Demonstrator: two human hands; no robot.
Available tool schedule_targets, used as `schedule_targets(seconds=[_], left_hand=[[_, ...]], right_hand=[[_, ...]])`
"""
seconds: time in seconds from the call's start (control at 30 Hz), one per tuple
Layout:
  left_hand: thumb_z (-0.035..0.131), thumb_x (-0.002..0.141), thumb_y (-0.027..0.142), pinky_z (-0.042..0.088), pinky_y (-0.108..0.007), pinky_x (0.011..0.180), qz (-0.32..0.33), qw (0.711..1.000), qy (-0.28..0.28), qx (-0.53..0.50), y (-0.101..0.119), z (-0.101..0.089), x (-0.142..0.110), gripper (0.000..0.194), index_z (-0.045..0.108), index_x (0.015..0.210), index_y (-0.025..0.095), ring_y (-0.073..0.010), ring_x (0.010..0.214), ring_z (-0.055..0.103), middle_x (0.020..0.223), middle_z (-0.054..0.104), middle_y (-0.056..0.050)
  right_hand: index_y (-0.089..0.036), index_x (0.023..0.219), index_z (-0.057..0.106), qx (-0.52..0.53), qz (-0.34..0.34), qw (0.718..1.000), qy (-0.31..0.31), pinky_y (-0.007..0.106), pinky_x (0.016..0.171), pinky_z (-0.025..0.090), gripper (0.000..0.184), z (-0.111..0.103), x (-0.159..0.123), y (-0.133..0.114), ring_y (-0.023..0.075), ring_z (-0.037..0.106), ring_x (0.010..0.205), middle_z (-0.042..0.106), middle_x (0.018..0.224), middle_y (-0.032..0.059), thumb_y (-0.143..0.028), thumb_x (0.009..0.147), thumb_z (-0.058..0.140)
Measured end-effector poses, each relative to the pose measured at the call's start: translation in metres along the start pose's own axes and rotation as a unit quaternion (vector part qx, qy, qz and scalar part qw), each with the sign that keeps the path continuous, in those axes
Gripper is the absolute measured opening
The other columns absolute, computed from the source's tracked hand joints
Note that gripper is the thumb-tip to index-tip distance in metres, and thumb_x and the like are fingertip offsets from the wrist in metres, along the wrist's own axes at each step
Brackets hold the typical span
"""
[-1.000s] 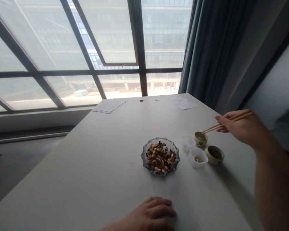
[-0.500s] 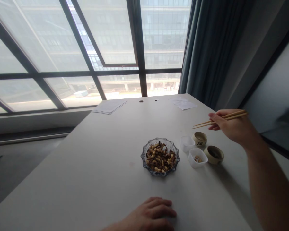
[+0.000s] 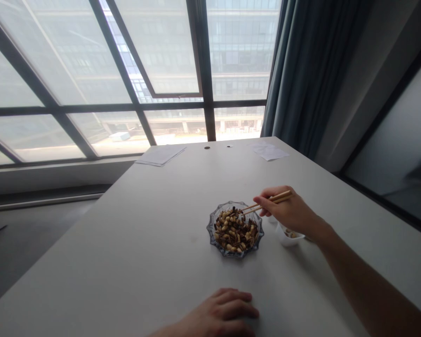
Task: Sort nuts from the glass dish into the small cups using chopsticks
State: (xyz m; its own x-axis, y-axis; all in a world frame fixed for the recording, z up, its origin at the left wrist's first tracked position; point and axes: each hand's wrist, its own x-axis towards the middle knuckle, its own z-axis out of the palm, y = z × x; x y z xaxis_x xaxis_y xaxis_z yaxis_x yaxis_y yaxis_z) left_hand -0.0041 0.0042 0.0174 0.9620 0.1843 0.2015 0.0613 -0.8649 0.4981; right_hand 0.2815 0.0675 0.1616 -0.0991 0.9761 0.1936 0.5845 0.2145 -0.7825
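Observation:
A scalloped glass bowl of mixed nuts and dark seeds sits on the white table. My right hand is closed on a pair of wooden chopsticks, their tips just over the far right of the nut pile. Behind this hand, a small white plastic cup with a few nuts shows partly; the other small cups are hidden. My left hand lies flat on the table near the front edge, fingers stretched out, holding nothing.
Papers lie at the table's far left and far right. Two small holes mark the far end. A large window and a dark curtain stand beyond the table; the floor drops off on the left.
My right hand carried the chopsticks left and toward me, from above the small ceramic cups to the glass bowl, now covering those cups. My left hand stayed put.

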Motion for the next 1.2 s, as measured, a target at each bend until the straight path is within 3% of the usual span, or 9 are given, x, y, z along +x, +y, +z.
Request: schedule_targets(seconds=[0.1,0.37,0.63,0.87,1.0,1.1,1.2], left_hand=[[0.063,0.108,0.028,0.039,-0.035,0.125,0.002,1.000,0.000,-0.003,0.001,-0.001,0.000,0.016,0.065,0.124,0.027,-0.0243,0.145,0.055,0.144,0.069,-0.007],[0.060,0.110,0.031,0.040,-0.035,0.125,0.000,1.000,0.003,-0.003,0.002,-0.001,0.000,0.015,0.065,0.123,0.026,-0.0242,0.145,0.054,0.144,0.069,-0.006],[0.063,0.108,0.026,0.038,-0.035,0.125,0.001,1.000,0.000,-0.006,0.001,-0.001,0.000,0.016,0.064,0.124,0.025,-0.0240,0.146,0.054,0.144,0.069,-0.007],[0.062,0.108,0.025,0.039,-0.036,0.125,-0.001,1.000,0.000,-0.015,0.002,-0.003,0.000,0.019,0.064,0.127,0.027,-0.0246,0.145,0.054,0.144,0.068,-0.007],[0.064,0.107,0.024,0.040,-0.036,0.124,-0.008,1.000,0.001,-0.018,0.004,-0.004,0.001,0.018,0.065,0.125,0.027,-0.0251,0.145,0.054,0.144,0.069,-0.007],[0.065,0.106,0.023,0.041,-0.036,0.124,-0.008,1.000,0.002,-0.020,0.005,-0.005,0.001,0.018,0.065,0.124,0.027,-0.0250,0.145,0.055,0.144,0.069,-0.008],[0.065,0.106,0.024,0.040,-0.035,0.125,-0.010,1.000,0.000,-0.016,0.006,-0.006,0.001,0.016,0.065,0.123,0.026,-0.0246,0.145,0.054,0.145,0.068,-0.007]], right_hand=[[-0.020,0.077,0.073,-0.011,-0.004,1.000,0.015,0.027,0.059,0.053,0.035,0.006,0.003,0.003,0.0228,0.077,0.066,0.078,0.067,0.0044,-0.048,0.097,0.067],[-0.020,0.075,0.070,0.024,-0.025,0.999,-0.015,0.028,0.063,0.057,0.037,0.020,0.007,0.016,0.0246,0.079,0.070,0.077,0.068,0.0043,-0.051,0.096,0.068],[-0.022,0.066,0.059,0.020,-0.007,1.000,0.010,0.028,0.058,0.057,0.043,0.017,0.005,0.014,0.0277,0.081,0.073,0.072,0.062,0.0030,-0.053,0.095,0.069],[-0.023,0.067,0.066,-0.001,0.012,0.999,0.040,0.029,0.059,0.060,0.043,-0.016,-0.009,-0.008,0.0272,0.080,0.074,0.077,0.067,0.0054,-0.054,0.095,0.067],[-0.023,0.072,0.075,-0.044,0.023,0.994,0.102,0.029,0.056,0.061,0.040,-0.046,-0.027,-0.020,0.0255,0.079,0.068,0.080,0.072,0.0055,-0.056,0.094,0.069],[-0.024,0.079,0.079,-0.088,0.054,0.982,0.158,0.030,0.054,0.063,0.040,-0.071,-0.044,-0.020,0.0268,0.080,0.066,0.081,0.074,0.0066,-0.061,0.091,0.070],[-0.025,0.083,0.083,-0.112,0.080,0.979,0.153,0.031,0.053,0.065,0.042,-0.092,-0.057,-0.010,0.0291,0.080,0.067,0.082,0.078,0.0093,-0.065,0.089,0.072]])
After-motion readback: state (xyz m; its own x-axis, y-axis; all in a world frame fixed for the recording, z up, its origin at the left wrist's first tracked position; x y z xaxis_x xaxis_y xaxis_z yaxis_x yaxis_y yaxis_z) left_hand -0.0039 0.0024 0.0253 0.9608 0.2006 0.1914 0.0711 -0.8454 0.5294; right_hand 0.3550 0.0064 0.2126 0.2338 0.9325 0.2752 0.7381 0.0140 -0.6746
